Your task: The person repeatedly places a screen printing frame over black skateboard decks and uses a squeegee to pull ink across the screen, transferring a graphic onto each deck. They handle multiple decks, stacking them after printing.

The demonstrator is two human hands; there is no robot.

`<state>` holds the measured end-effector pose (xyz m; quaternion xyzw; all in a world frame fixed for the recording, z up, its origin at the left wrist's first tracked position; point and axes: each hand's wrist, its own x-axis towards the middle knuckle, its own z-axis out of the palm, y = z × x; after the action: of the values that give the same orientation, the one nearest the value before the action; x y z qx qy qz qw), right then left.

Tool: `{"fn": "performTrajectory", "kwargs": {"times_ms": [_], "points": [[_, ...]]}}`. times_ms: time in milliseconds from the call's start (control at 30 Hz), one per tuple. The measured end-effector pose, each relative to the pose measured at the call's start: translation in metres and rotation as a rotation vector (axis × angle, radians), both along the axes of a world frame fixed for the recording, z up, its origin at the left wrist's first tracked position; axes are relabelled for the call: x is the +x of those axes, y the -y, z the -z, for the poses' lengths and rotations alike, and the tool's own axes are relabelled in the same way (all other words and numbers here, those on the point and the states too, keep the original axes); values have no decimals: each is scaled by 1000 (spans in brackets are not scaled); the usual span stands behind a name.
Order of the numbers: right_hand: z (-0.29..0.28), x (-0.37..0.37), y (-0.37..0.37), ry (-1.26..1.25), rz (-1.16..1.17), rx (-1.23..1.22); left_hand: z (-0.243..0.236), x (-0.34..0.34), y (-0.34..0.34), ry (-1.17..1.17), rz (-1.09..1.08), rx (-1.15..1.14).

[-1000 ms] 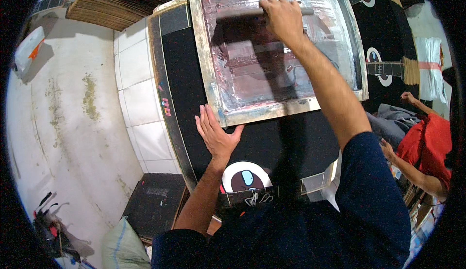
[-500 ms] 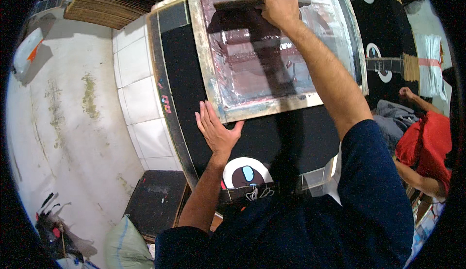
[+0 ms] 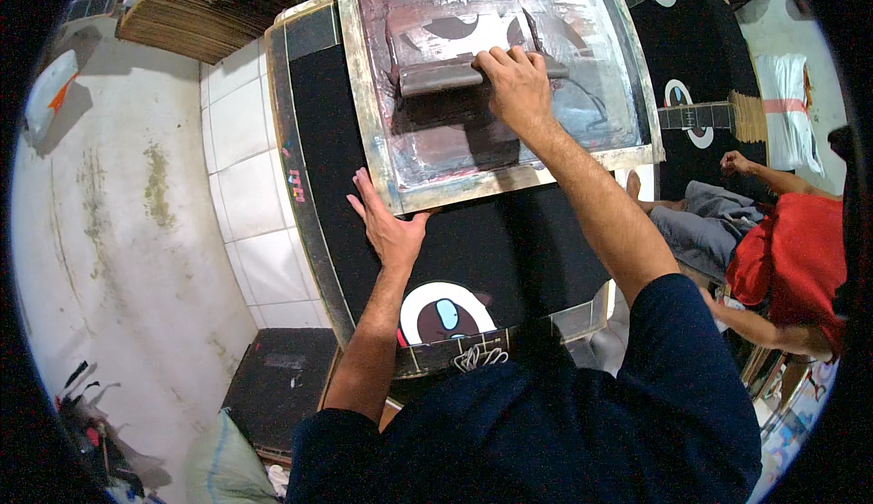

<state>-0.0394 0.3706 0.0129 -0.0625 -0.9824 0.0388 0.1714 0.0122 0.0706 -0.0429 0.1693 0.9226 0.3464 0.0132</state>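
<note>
My right hand (image 3: 518, 90) is closed around the grey bar of a squeegee (image 3: 441, 78), which lies across the ink-smeared mesh of a screen printing frame (image 3: 418, 199). Dark ink streaks the mesh, and a bold shape shows through it beyond the squeegee. At the frame's near left corner rests my left hand (image 3: 391, 226), fingers stretched along the outer edge and thumb apart. Beneath the frame, black fabric (image 3: 527, 240) covers a board. A printed cartoon eye (image 3: 446, 315) in white, brown and light blue shows on the fabric near me.
White tiles (image 3: 259, 199) run along the left. Stacked brown boards (image 3: 186, 8) stand at the far left. A person in a red top (image 3: 796, 249) sits at the right, beside another black-covered board (image 3: 696, 54) with printed eyes. A dark box (image 3: 277, 381) stands at lower left.
My right hand has drawn the squeegee from the frame's far end toward me, to about the middle of the mesh. My left hand stays at the corner.
</note>
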Motion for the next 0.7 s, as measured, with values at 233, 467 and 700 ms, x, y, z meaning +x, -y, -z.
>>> {"fn": "performTrajectory", "kwargs": {"times_ms": [233, 467, 700], "points": [[-15, -18, -13, 25, 48, 19, 13, 16, -1, -162, -56, 361], [-42, -53, -42, 157, -81, -96, 24, 19, 2, -156, -59, 351], [-22, -70, -57, 220, -170, -98, 31, 20, 3, -148, -28, 379]]}}
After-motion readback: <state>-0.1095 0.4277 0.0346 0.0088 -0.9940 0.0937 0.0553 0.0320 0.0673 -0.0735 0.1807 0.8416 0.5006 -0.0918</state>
